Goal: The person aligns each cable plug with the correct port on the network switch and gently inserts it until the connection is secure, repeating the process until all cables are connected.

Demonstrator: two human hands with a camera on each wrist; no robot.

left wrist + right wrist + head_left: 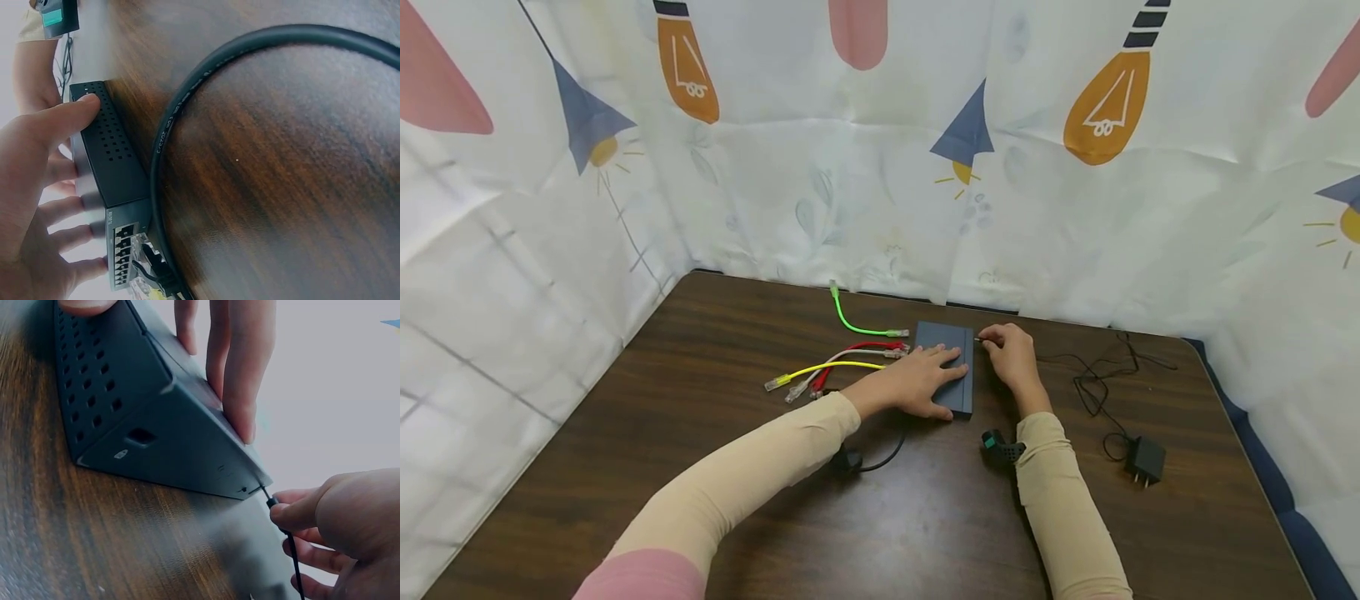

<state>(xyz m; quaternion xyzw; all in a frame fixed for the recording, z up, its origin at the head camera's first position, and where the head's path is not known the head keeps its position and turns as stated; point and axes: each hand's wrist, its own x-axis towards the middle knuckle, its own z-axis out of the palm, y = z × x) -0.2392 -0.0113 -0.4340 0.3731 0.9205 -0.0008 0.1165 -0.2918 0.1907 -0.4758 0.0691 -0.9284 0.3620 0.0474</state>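
A dark blue-grey network switch [936,335] lies on the brown table. Across its top rests my left hand [917,383], fingers straight and spread; in the left wrist view the thumb [84,112] presses the perforated near side. Several Ethernet ports [124,253] show at the switch's left end. My right hand [1013,360] pinches a thin black cord's plug [275,506] between thumb and fingers. In the right wrist view the plug's slim tip is right at the far corner of the switch's right end.
Short green [857,329], red, white and yellow [801,372] network cables lie left of the switch. A thicker black cable [165,119] curves in front. To the right lie a tangled thin cord [1093,387] and a black power adapter [1146,460]. A printed curtain [880,208] hangs behind.
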